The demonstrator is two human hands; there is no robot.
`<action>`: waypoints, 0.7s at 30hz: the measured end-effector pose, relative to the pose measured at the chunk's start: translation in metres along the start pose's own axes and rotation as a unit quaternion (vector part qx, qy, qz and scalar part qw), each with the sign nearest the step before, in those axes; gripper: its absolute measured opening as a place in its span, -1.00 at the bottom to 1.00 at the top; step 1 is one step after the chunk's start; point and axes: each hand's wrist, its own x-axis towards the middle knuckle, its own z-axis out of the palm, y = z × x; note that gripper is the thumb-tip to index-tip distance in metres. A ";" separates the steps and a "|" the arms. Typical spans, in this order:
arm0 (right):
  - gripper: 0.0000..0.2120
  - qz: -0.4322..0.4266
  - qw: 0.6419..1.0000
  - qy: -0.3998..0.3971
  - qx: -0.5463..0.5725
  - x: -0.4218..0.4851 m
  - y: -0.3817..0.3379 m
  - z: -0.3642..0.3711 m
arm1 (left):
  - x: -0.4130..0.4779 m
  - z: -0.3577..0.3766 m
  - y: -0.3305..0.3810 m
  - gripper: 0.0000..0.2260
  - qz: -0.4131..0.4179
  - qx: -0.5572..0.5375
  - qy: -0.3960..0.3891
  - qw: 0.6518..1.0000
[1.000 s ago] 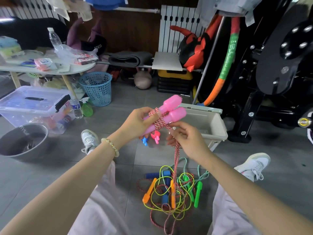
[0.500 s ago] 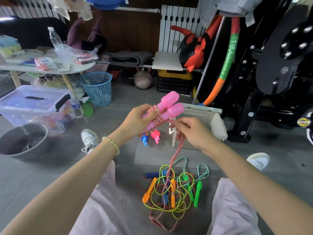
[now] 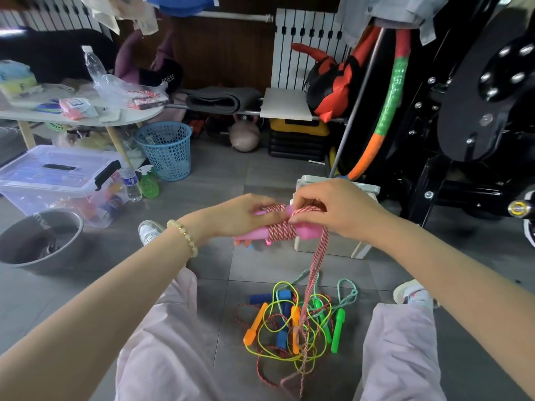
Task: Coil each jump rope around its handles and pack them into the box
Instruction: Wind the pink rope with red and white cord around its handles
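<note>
My left hand [image 3: 241, 217] grips the two pink handles [image 3: 254, 234] of a jump rope, held level side by side. Several turns of red-and-white rope [image 3: 282, 230] circle the handles. My right hand [image 3: 333, 209] pinches that rope over the handles' right end, and the loose rope [image 3: 314, 273] hangs down to the floor. Behind my hands stands the white box [image 3: 330, 247], mostly hidden. On the floor between my legs lies a tangle of other ropes [image 3: 292, 328] with orange, blue and green handles.
A clear lidded storage bin [image 3: 55, 178] and a metal bowl [image 3: 37, 238] sit at the left. A blue mesh basket [image 3: 166, 150] stands by a white table [image 3: 81, 115]. Black gym equipment [image 3: 463, 111] fills the right side.
The pink handles have tilted from pointing up-right to level and dropped lower. My right hand rose from beneath them to their right end, adding turns of rope.
</note>
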 end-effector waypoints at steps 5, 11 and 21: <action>-0.85 0.023 0.999 -0.001 0.037 0.001 0.001 0.002 | -0.001 0.004 0.004 -0.77 0.010 -0.010 -0.015 1.000; -0.86 0.122 0.968 -0.098 0.197 0.000 0.003 0.008 | 0.001 0.009 0.007 -0.71 0.004 0.150 0.023 0.988; -0.86 0.216 0.907 -0.117 0.343 0.003 0.003 0.009 | -0.004 0.009 0.008 -0.66 0.042 0.377 0.071 0.922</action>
